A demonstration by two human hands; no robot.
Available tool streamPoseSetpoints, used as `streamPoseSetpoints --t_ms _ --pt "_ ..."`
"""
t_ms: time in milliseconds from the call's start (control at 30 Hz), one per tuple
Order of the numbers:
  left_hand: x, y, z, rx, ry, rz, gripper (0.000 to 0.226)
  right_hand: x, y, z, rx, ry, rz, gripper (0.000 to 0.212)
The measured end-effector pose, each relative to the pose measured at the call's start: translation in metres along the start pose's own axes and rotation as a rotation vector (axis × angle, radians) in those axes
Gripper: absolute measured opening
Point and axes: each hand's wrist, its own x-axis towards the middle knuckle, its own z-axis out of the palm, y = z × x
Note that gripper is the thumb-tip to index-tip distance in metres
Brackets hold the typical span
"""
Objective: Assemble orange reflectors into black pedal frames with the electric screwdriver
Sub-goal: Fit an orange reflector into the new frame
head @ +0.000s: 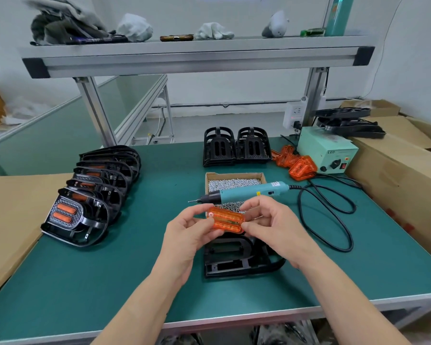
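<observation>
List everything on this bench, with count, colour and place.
reflector: one, orange, held in mid-air at centre
pedal frame: one, black, on the green table, near edge
finished pedals: about six, black with orange, row at left
empty frames: two stacks, black, at back
power box: one, pale green, back right
loose reflectors: a pile, orange, beside the power box
screw box: one, cardboard, silver screws inside, middle
screwdriver: one, teal, lying across the screw box
cable: one, black, looped at right
left hand: pinches the reflector's left end
right hand: pinches its right end

left hand bare | right hand bare | forearms apparently unsleeved
</observation>
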Motion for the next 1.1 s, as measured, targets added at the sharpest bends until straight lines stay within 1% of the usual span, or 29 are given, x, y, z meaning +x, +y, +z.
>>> streamPoseSetpoints --t_ms 67,133,267,367,467,600,800,900,967,1033,1100 --pt "-0.002 0.001 0.000 -0.008 -0.001 -0.014 0.017 0.001 0.003 -0.001 -0.001 0.020 -0.001 0.025" --pt "-0.002 0.001 -0.003 0.035 0.012 -0.030 0.014 0.001 0.005 -0.001 -0.014 0.028 -0.002 0.020" --pt "-0.001 0.000 -0.010 0.344 0.036 0.009 0.014 0.001 0.007 -0.003 -0.035 0.041 0.026 0.018" --pt "0.000 -0.001 -0.015 0.479 0.025 0.028 0.016 0.000 0.007 -0.004 -0.026 0.028 0.045 0.017" --pt "-0.001 -0.001 -0.016 0.519 0.015 0.029 0.018 -0.002 0.006 -0.003 -0.052 0.025 0.040 0.017" --pt "-0.002 -0.001 -0.015 0.508 0.008 0.059 0.029 -0.003 0.006 -0.002 -0.069 0.020 0.041 0.018" --pt "-0.003 0.001 -0.021 0.627 -0.025 0.070 0.027 -0.002 0.010 -0.001 -0.115 -0.008 0.052 0.018" --pt "-0.004 0.001 -0.023 0.729 -0.021 0.099 0.025 -0.003 0.012 0.002 -0.226 -0.009 0.028 0.021" --pt "-0.004 0.000 -0.024 0.795 -0.013 0.119 0.022 -0.002 0.012 0.004 -0.356 -0.010 -0.015 0.021" --pt "-0.004 -0.001 -0.026 0.837 -0.017 0.126 0.021 -0.001 0.011 0.007 -0.488 -0.032 -0.070 0.016" --pt "-0.004 -0.002 -0.029 0.850 -0.025 0.107 0.020 -0.001 0.011 0.010 -0.554 -0.047 -0.100 0.009"
